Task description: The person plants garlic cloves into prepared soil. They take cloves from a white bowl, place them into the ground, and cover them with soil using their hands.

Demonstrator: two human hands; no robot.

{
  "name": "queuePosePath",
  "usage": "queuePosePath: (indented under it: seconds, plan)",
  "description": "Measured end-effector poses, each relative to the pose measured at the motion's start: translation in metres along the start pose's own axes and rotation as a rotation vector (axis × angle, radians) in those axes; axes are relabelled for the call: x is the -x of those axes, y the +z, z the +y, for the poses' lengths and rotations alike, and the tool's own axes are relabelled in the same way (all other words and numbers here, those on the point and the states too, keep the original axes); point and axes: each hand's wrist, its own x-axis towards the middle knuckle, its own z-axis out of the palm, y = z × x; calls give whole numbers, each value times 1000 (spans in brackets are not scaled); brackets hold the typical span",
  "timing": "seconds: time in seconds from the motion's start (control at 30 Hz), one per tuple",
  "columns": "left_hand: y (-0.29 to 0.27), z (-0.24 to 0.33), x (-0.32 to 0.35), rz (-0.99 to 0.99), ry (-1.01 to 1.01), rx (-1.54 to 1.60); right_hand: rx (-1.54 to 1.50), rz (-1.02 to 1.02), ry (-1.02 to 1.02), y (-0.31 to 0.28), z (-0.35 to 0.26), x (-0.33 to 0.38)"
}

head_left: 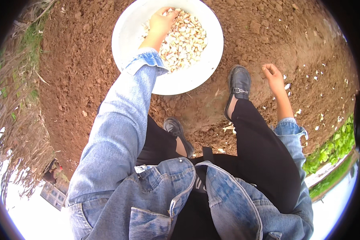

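Note:
A large white basin (128, 30) stands on the soil ahead of me, with a heap of pale, pinkish garlic cloves (187, 38) in its middle and right part. My left hand (162, 23) reaches over the basin into the heap's far edge. Its fingers are bent in among the cloves and closed on some of them; the fingertips are partly hidden. Off to the right, my right hand (273, 77) hangs above the soil beside my shoe. Its thumb and fingers are drawn together, and whatever they may hold is too small to make out.
Brown, crumbly soil (76, 80) surrounds the basin. My black shoes (239, 82) stand just this side of it. White bits (287, 86) lie scattered on the ground at right. Dry straw (18, 92) edges the left, and green plants (334, 140) grow at lower right.

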Motion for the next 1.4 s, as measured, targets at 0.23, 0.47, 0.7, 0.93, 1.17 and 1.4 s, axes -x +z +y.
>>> queuePosePath:
  seconds: [0.23, 0.47, 0.7, 0.93, 1.17, 1.4]
  plan:
    - [12, -23, -27, 42, 487, -992, -29, 12, 33, -9, 8, 13]
    - [-16, 31, 31, -229, -383, 456, -128, -30, -60, 1, -16, 6]
    - [-7, 82, 156, -542, -691, 717, -298, -498, -235, 51, -161, 49]
    - [0, 81, 157, -424, -653, 763, -340, -573, -327, 94, -184, 41]
    - [-10, 88, 157, -394, -598, 857, -221, -521, -421, 124, -203, 37]
    - [-18, 94, 158, -286, -500, 1195, -644, -660, -259, 140, -220, 43]
